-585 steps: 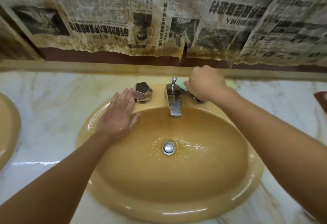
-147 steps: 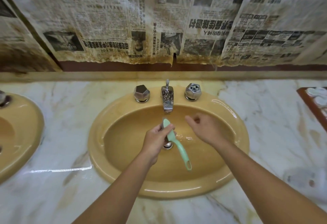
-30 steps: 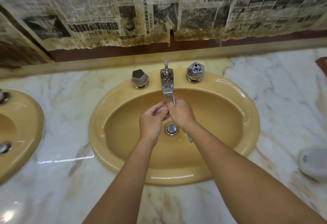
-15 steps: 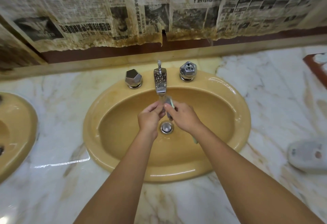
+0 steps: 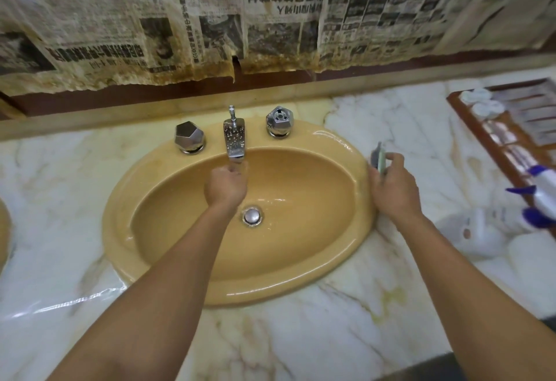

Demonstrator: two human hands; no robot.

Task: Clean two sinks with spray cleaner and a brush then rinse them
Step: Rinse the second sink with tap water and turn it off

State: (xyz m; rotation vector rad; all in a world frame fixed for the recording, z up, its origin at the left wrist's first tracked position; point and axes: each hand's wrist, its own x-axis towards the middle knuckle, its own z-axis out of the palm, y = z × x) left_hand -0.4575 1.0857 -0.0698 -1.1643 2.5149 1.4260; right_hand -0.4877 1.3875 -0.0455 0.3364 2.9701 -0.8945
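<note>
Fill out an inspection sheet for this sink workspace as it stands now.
Surface: marble counter, glossy, veined.
Job's things: yellow sink, wet; brush; spray bottle at right edge; second sink at left edge.
Clutter: white object and wooden tray, right.
Grips: left hand under the faucet, fingers hidden; right hand holds the brush beside the sink rim.
Cables: nothing seen.
Surroundings: stained newspaper across the wall.

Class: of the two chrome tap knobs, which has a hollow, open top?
The knob nearer the right hand: its top shows a recess; the other knob has a closed faceted cap.
</note>
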